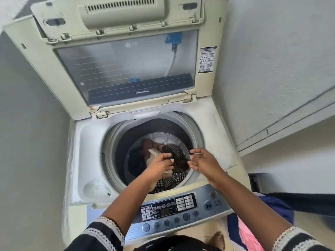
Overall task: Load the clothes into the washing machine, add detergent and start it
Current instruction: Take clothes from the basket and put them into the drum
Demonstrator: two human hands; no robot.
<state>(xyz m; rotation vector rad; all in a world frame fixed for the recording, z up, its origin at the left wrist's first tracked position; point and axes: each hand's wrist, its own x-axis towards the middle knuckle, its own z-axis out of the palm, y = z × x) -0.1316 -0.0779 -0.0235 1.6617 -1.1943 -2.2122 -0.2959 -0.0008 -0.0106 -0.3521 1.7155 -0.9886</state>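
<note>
My left hand (161,164) reaches down with its fingers curled tight. My right hand (203,161) hangs beside it, fingers loose.

Cream washing machine (76,160), silver-blue control panel (174,209), black-and-white checked cloth (176,158), perhaps pink garment (248,236).

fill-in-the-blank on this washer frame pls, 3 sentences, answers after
1. The washer lid is ____.
2. The left hand grips clothes inside the ____.
3. The right hand holds ____.

Answers: open; drum; nothing
</note>
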